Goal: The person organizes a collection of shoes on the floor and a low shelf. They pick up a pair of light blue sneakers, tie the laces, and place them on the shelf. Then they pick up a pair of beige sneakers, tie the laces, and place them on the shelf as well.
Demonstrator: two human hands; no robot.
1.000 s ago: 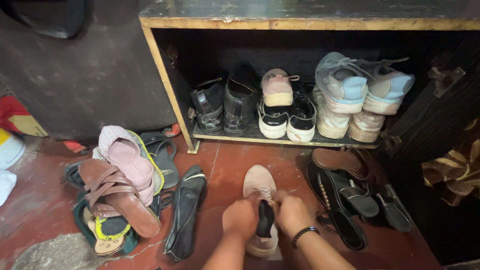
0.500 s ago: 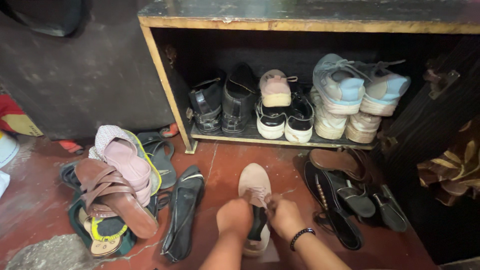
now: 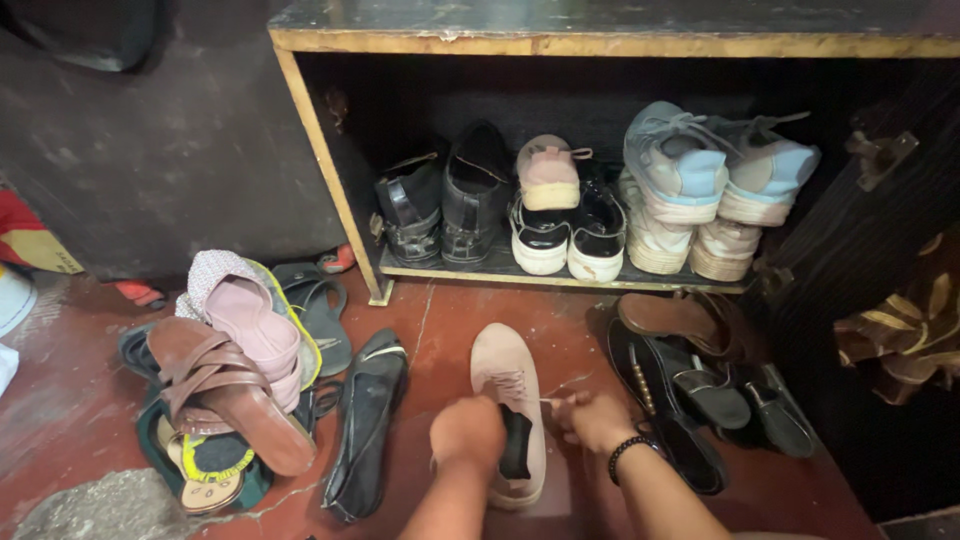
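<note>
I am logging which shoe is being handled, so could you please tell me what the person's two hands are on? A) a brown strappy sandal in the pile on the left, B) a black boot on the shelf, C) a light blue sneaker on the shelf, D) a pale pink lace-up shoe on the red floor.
D: both the left hand and the right hand are at the pale pink lace-up shoe lying on the red floor, away from the shelf.

Floor: dark red, polished, with thin pale cracks; a worn grey patch at lower left. Wall behind: dark grey, scuffed and stained. Wooden shoe rack stands on the floor against the wall, pale raw-edged frame, dark top board, interior in deep shadow. Dark door with a metal latch at right. Light dim, falling mainly on the floor.
</note>
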